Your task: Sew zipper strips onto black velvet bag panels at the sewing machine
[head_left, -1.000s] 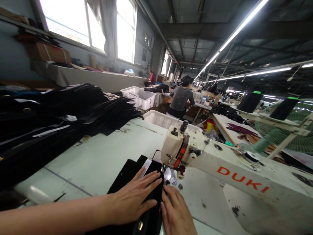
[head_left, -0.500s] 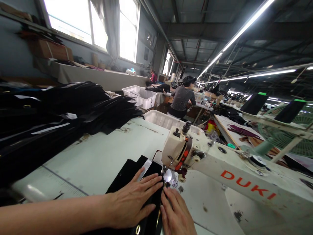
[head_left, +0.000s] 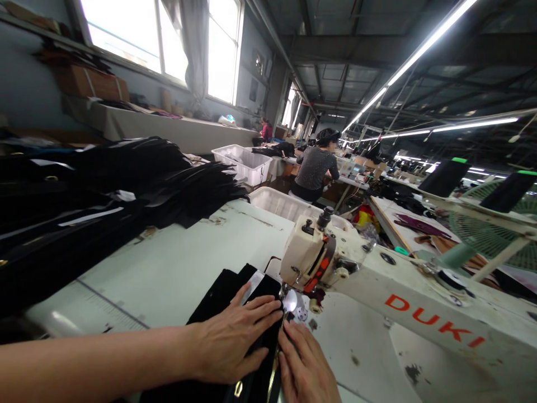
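A black fabric piece (head_left: 218,294) lies on the pale sewing table, with a whitish strip (head_left: 254,280) on it and a gold ring (head_left: 239,389) near the bottom. A thin gold line that looks like a zipper (head_left: 273,374) runs along its right side. My left hand (head_left: 235,336) rests flat across the fabric, fingers spread. Beside the gold line, my right hand (head_left: 308,364) has its fingers bent and close together on the fabric's right edge; what lies beneath them is partly hidden. Just beyond both fingertips is the lit needle area of the sewing machine (head_left: 304,252).
A big heap of black fabric pieces (head_left: 168,184) covers the table's left. White plastic bins (head_left: 277,202) stand behind the table. A co-worker (head_left: 314,168) sits farther off. Black thread cones (head_left: 443,178) and a green fan (head_left: 474,224) are at right.
The whole view has shifted slightly, so things appear a little farther right. Both hands stay on the fabric in nearly the same pose, and more of the gold line shows between them.
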A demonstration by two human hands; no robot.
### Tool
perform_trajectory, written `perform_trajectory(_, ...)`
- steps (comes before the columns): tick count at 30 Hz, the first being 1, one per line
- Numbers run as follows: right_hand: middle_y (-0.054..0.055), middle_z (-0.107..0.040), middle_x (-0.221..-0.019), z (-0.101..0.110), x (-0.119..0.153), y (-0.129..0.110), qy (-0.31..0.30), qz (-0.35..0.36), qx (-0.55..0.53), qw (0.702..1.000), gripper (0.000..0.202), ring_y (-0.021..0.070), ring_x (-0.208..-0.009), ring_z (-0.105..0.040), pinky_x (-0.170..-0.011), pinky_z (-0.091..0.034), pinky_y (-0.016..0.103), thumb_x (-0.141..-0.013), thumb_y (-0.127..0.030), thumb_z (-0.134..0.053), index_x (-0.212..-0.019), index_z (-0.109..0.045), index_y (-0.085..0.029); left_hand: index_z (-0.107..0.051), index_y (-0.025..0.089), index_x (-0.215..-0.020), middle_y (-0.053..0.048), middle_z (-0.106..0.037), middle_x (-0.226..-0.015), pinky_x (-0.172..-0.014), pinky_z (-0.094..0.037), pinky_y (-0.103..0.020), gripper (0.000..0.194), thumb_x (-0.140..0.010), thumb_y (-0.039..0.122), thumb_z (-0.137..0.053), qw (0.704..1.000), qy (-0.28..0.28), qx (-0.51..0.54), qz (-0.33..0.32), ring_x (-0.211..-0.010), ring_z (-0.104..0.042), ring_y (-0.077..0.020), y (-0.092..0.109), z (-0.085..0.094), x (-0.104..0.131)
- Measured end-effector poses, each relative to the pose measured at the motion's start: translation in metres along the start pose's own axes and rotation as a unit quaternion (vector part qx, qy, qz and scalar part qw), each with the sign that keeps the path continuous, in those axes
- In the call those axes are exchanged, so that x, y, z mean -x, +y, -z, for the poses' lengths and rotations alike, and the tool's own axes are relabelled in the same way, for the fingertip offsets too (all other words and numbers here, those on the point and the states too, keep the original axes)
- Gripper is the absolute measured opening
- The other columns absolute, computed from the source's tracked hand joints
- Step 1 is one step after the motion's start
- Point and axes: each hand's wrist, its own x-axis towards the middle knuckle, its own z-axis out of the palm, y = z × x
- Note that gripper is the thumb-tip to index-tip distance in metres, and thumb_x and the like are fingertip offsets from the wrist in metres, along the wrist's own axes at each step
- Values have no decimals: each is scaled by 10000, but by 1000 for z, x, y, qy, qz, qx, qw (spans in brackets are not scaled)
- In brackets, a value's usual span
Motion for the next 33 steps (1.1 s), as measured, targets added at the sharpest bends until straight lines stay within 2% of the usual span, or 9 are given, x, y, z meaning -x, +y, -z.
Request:
perform_trajectory(4, 93, -649, -1268, -1, -1, 4, 4, -52, -12, 999, 388, 235, -1140, -641, -928, -583, 330, -987, -205, -469, -1365, -538, -153, -408, 152, -1492, -160, -440, -1518, -1190, -87, -636, 663, -853, 226, -571, 1000, 27, -15, -8, -1436, -353, -327, -1, -3, 0)
perform_trajectory(8, 101, -636, -1285, -1, -4, 5, -23, -39, 24, 999, 400, 251, -1114, -648, -891, -599, 348, -998, -251, -458, -1374, -527, -131, -456, 163, -1447, -149, -521, -1431, -1201, -101, -610, 624, -842, 216, -595, 997, 69, -17, -29, -1387, -431, -309, -2, -7, 3)
perform_trajectory(13, 72, -643, -1275, 1, -12, 7, -39, -23, 62, 997, 387, 261, -1107, -642, -901, -589, 375, -984, -252, -473, -1348, -550, -144, -471, 126, -1433, -171, -527, -1428, -1202, -120, -611, 639, -812, 194, -602, 996, 72, -26, -37, -1384, -435, -323, -7, -6, -1)
perform_trajectory(20, 84, -643, -1281, -7, -19, 14, -36, -20, 113, 993, 382, 285, -1108, -641, -882, -585, 401, -972, -230, -453, -1322, -566, -125, -498, 164, -1425, -130, -559, -1373, -1224, -63, -554, 545, -902, 294, -580, 993, 97, -18, -72, -1332, -483, -278, -24, -5, -11)
perform_trajectory(25, 90, -642, -1284, -10, -19, 14, -26, -6, 121, 992, 387, 275, -1106, -648, -870, -591, 391, -982, -239, -439, -1324, -561, -104, -484, 154, -1436, -121, -549, -1401, -1237, -21, -511, 536, -921, 276, -565, 992, 106, -14, -68, -1340, -478, -261, -22, -6, -9)
perform_trajectory(30, 95, -672, -1228, -9, -19, 8, -17, -15, 146, 989, 358, 271, -1075, -666, -870, -590, 396, -1007, -223, -387, -1269, -596, -99, -487, 178, -1427, -95, -577, -1358, -1240, -86, -509, 528, -913, 258, -576, 992, 107, -12, -62, -1315, -495, -254, -18, -9, -6)
perform_trajectory(33, 101, -663, -1244, -9, -21, 9, -28, -16, 127, 991, 377, 266, -1069, -668, -860, -596, 385, -1011, -248, -400, -1309, -569, -90, -492, 183, -1426, -92, -586, -1340, -1236, -89, -527, 517, -921, 263, -568, 991, 115, -27, -65, -1300, -509, -257, -22, -9, -8)
